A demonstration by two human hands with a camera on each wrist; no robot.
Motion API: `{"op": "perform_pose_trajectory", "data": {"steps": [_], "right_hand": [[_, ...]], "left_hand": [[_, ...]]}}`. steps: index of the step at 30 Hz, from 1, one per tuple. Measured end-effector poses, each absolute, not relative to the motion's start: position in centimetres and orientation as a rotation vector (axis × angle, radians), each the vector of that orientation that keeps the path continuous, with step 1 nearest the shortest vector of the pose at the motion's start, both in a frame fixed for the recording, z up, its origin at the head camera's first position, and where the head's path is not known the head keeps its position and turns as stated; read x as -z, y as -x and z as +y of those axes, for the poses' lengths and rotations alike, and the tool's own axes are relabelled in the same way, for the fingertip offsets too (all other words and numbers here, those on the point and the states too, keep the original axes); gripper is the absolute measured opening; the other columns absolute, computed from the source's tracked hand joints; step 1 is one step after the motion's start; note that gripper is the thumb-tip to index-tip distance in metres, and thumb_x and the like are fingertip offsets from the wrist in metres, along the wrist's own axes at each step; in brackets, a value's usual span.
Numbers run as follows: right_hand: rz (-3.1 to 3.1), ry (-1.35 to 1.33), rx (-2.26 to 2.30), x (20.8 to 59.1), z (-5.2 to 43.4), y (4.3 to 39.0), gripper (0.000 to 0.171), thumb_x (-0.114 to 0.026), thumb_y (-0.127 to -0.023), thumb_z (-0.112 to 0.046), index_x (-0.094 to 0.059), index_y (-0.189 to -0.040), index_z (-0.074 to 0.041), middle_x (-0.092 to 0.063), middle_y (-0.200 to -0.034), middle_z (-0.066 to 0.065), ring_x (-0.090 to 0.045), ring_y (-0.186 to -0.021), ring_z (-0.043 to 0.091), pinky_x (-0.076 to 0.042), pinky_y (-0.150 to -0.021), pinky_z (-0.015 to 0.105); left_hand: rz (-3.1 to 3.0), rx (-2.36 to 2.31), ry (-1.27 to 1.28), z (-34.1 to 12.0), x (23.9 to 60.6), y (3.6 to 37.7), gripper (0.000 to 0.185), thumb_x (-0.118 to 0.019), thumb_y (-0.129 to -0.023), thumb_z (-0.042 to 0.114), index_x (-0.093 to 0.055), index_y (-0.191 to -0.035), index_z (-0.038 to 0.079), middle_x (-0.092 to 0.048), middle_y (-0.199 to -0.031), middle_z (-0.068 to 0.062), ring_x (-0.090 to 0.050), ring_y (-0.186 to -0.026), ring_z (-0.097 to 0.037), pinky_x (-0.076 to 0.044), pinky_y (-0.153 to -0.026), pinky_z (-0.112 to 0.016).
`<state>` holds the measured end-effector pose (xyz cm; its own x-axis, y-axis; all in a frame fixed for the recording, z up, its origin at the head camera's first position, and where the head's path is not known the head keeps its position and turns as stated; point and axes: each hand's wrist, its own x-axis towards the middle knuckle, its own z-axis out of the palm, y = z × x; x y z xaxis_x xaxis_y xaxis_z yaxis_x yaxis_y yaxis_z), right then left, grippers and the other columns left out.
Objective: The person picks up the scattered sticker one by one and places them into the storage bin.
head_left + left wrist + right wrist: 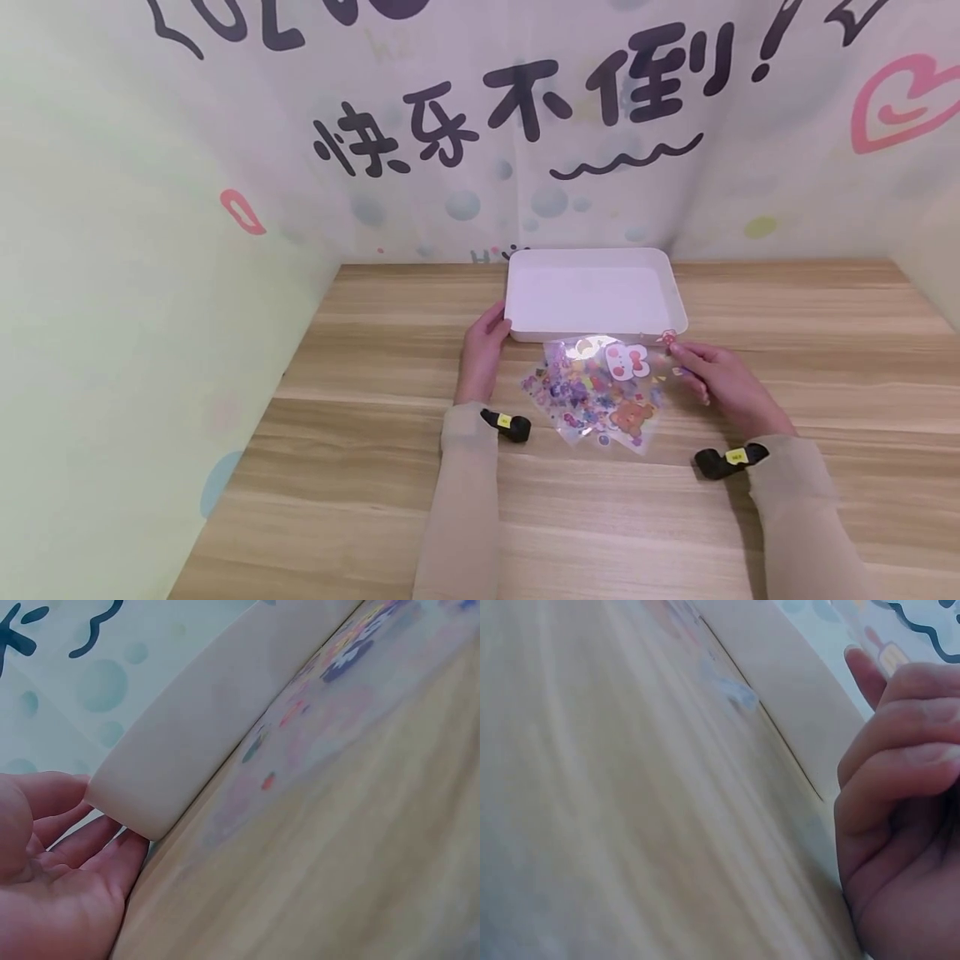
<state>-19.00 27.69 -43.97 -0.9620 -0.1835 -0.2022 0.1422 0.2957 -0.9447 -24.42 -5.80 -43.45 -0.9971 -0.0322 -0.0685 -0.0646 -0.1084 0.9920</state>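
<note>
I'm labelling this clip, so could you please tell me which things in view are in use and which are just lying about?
In use:
white tray, left hand at its corner
sticker sheets, right hand pinching a corner

Lying about:
wooden table
printed backdrop

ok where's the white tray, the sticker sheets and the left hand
white tray (592, 293), head view, on its bare floor
sticker sheets (596, 392), head view, middle of the pile in front of the tray
left hand (482, 350), head view, back of the hand by the tray's near-left corner
</note>
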Motion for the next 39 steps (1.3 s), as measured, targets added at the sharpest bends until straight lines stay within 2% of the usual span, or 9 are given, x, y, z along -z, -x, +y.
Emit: {"op": "perform_pose_trajectory", "data": {"steps": [5, 14, 18, 27, 33, 39], "right_hand": [[2.243, 0.058, 1.759, 43.7, 27.6, 19.0, 0.049, -0.047, -0.089, -0.044, -0.050, -0.117, -0.004, -0.041, -0.059, -0.002, -0.037, -0.049, 0.013, -0.029, -0.040, 0.034], [2.215, 0.046, 1.791, 43.4, 27.4, 19.0, 0.052, -0.046, -0.088, -0.046, -0.047, -0.116, -0.002, -0.043, -0.065, 0.000, -0.041, -0.056, 0.016, -0.035, -0.046, 0.030], [2.224, 0.050, 1.815, 43.4, 27.2, 19.2, 0.055, -0.046, -0.088, -0.046, -0.045, -0.118, 0.000, -0.042, -0.066, 0.001, -0.041, -0.057, 0.015, -0.035, -0.047, 0.029], [2.211, 0.120, 1.865, 43.3, 26.9, 19.6, 0.048, -0.043, -0.091, -0.041, -0.046, -0.119, -0.003, -0.041, -0.067, 0.001, -0.041, -0.057, 0.013, -0.037, -0.048, 0.031], [2.167, 0.165, 1.896, 42.9, 26.7, 19.8, 0.048, -0.043, -0.092, -0.038, -0.043, -0.119, 0.002, -0.041, -0.068, 0.000, -0.041, -0.058, 0.013, -0.034, -0.046, 0.031], [2.236, 0.068, 1.831, 42.2, 26.4, 19.8, 0.052, -0.044, -0.089, -0.045, -0.045, -0.121, -0.003, -0.042, -0.069, 0.000, -0.041, -0.060, 0.014, -0.038, -0.050, 0.029]], "left_hand": [[2.094, -2.315, 0.134, -6.0, 44.5, 25.0, 0.042, -0.053, -0.090, 0.014, -0.045, -0.131, 0.014, -0.044, -0.133, 0.001, -0.041, -0.119, -0.009, -0.037, -0.096, -0.022], [2.118, -2.324, 0.124, -5.9, 45.6, 25.5, 0.039, -0.054, -0.089, 0.018, -0.049, -0.127, 0.022, -0.046, -0.131, 0.004, -0.043, -0.117, -0.006, -0.039, -0.094, -0.021], [2.088, -2.331, 0.129, -6.0, 45.4, 25.5, 0.039, -0.053, -0.089, 0.015, -0.049, -0.127, 0.020, -0.046, -0.131, 0.004, -0.043, -0.116, -0.006, -0.039, -0.094, -0.020], [2.090, -2.285, 0.143, -6.1, 43.4, 24.5, 0.041, -0.050, -0.091, 0.012, -0.044, -0.132, 0.012, -0.042, -0.134, 0.000, -0.040, -0.120, -0.010, -0.037, -0.096, -0.023], [2.022, -2.364, 0.128, -6.1, 44.7, 25.3, 0.041, -0.052, -0.090, 0.014, -0.046, -0.130, 0.012, -0.045, -0.132, 0.002, -0.042, -0.118, -0.007, -0.038, -0.095, -0.020], [1.985, -2.413, 0.107, -6.0, 45.2, 25.4, 0.039, -0.051, -0.091, 0.012, -0.047, -0.129, 0.012, -0.045, -0.132, 0.000, -0.042, -0.118, -0.008, -0.038, -0.095, -0.020]]}}
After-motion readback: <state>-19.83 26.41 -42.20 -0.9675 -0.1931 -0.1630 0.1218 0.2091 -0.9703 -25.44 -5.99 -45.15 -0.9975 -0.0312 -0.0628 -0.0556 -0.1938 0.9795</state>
